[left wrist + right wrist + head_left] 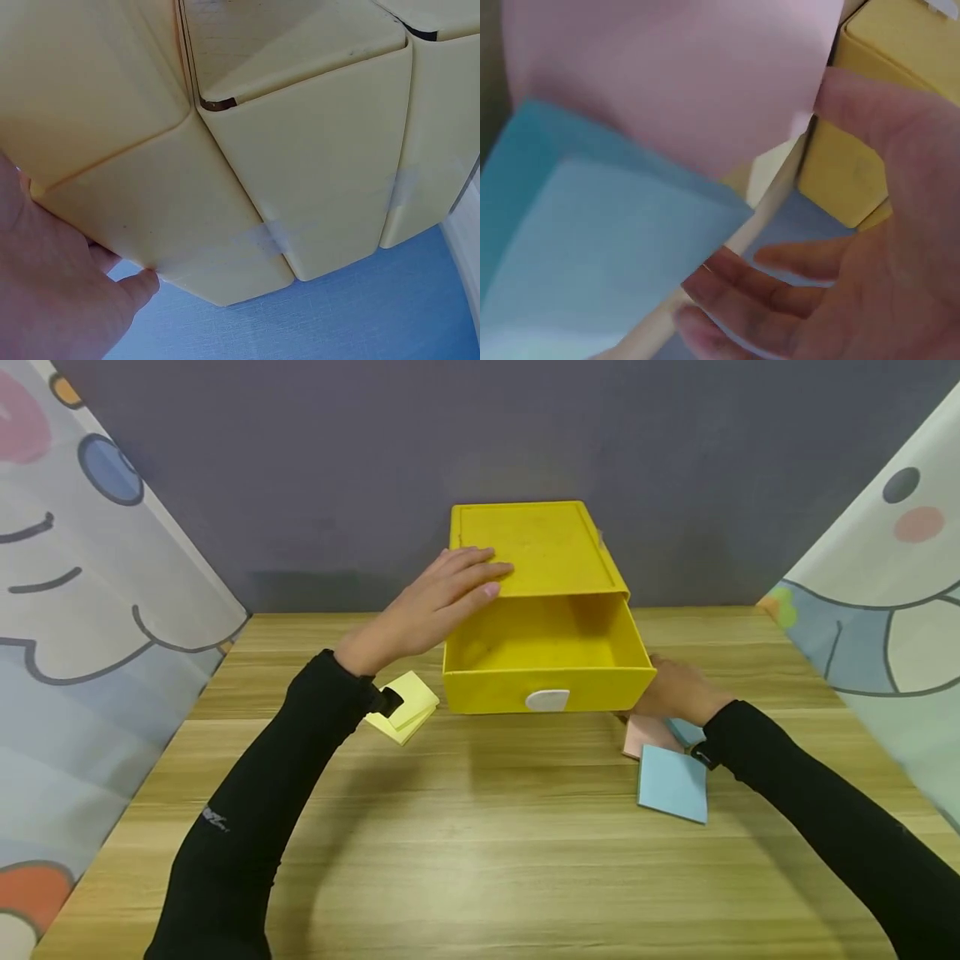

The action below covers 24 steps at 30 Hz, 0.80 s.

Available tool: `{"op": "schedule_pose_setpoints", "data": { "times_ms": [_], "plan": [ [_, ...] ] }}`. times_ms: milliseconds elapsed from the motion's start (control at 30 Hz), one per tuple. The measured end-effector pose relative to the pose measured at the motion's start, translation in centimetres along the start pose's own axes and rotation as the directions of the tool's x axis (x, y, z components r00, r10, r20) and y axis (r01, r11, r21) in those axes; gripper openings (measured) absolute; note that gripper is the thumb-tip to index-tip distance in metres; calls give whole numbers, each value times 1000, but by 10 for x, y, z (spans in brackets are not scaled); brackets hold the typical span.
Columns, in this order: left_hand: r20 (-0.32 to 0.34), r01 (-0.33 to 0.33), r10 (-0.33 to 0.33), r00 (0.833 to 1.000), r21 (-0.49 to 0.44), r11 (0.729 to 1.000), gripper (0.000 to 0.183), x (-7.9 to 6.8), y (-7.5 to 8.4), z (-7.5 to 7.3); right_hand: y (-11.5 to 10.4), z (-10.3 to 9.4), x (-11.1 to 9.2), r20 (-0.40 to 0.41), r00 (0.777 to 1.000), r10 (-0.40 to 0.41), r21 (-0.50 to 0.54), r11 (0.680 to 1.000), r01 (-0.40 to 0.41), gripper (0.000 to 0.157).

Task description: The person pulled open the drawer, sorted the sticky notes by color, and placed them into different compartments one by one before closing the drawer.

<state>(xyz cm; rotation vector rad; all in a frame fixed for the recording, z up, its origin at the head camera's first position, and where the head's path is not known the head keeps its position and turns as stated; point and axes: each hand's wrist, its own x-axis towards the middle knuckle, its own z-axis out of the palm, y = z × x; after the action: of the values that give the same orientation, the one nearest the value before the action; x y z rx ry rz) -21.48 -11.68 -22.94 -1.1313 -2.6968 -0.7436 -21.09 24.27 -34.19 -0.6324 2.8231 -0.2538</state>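
Note:
A yellow drawer box (pixel 536 543) stands at the back of the table, its upper drawer (pixel 551 689) pulled out toward me with a bare inside. My left hand (pixel 442 593) rests with fairly straight fingers on the box's top left edge; in the left wrist view it lies along the box's side (pixel 292 172). My right hand (pixel 675 689) is low beside the drawer's right corner, partly hidden behind it. In the right wrist view its fingers are spread, the thumb at the edge of a pink note pad (pixel 675 75) and other fingertips by a light blue note pad (pixel 615 240).
Two pale yellow note pads (pixel 405 706) lie left of the drawer, by the left wrist. A light blue pad (pixel 673 783) is in front of the right hand, near the pink one. A grey wall (pixel 337 460) rises behind, and patterned panels (pixel 97 568) flank the table.

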Motion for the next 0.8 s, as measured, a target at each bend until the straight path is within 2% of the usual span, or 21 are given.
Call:
{"op": "schedule_pose_setpoints", "data": {
  "times_ms": [100,200,300,367,467,600,667,733,800],
  "plan": [
    [-11,-2,2,1000,-9,1000,49,2,0,2,3,0,0,17,1000,4,76,997,-6,24],
    [-16,0,-1,1000,-28,1000,49,2,0,6,7,2,-2,1,1000,-7,127,992,7,26],
    [-27,1,-2,1000,-52,999,49,1,1,9,9,-3,-6,-50,999,-5,199,980,15,44],
    [-40,-1,-1,999,-65,998,48,1,2,10,8,-12,-10,-118,992,38,260,966,-6,61],
    [-57,-8,3,998,-76,997,48,2,2,11,3,-35,-21,-243,961,135,354,934,-41,78],
    [-57,-15,10,998,-76,997,47,4,2,11,-14,-76,-41,-382,904,193,448,894,-1,74],
    [-55,-16,12,998,-74,997,47,4,2,11,-27,-98,-52,-442,879,182,469,882,53,68],
    [-56,-17,13,998,-72,997,47,5,1,11,-43,-119,-62,-486,863,134,446,888,113,61],
    [-59,-20,16,998,-67,998,48,6,0,10,-63,-134,-69,-500,864,56,389,906,166,57]
  ]
}}
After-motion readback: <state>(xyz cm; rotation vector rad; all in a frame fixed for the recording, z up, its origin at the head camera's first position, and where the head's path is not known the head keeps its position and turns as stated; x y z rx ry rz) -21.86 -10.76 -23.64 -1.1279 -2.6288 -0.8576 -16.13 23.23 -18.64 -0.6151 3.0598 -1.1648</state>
